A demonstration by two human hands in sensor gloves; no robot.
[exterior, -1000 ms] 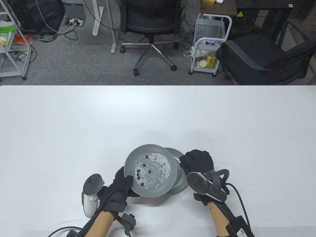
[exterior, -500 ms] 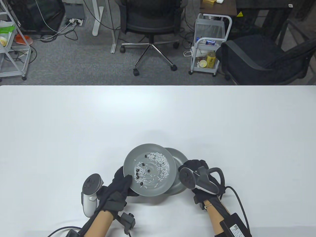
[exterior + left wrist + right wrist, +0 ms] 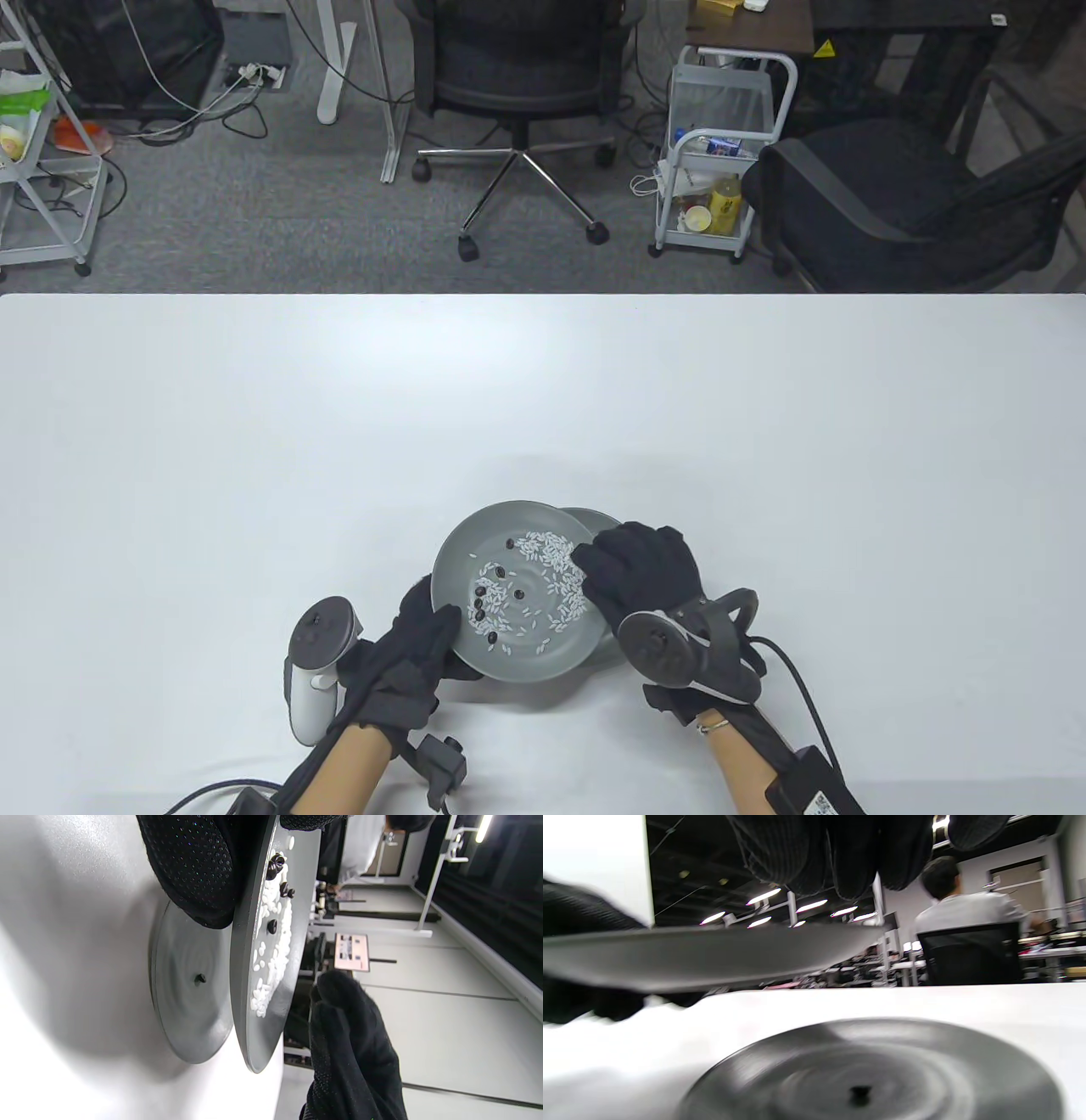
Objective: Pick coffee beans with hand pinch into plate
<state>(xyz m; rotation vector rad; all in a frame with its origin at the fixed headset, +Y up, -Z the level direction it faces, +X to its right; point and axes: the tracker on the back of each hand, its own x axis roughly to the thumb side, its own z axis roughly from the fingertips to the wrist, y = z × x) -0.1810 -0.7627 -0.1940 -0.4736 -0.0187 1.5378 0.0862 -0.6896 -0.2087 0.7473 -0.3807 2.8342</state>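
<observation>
My left hand (image 3: 437,620) grips the near-left rim of a grey plate (image 3: 543,671) and holds it lifted and tilted. The plate carries white rice (image 3: 556,556) and several dark coffee beans (image 3: 488,594). A second grey plate (image 3: 594,518) lies on the table beneath it, mostly hidden; the wrist views show one bean (image 3: 860,1092) on it. My right hand (image 3: 594,564) hovers over the right edge of the lifted plate, fingertips close above the rice. I see nothing between its fingers. In the left wrist view the lifted plate (image 3: 263,984) stands above the lower plate (image 3: 191,984).
The white table (image 3: 543,382) stretches far beyond the plates on all sides. Cables trail from both wrists at the near edge. Office chairs and a small cart stand on the floor beyond the far edge.
My right hand has moved left from beside the lower plate to over the lifted plate's right edge. The left hand has shifted the lifted plate slightly right and toward me.
</observation>
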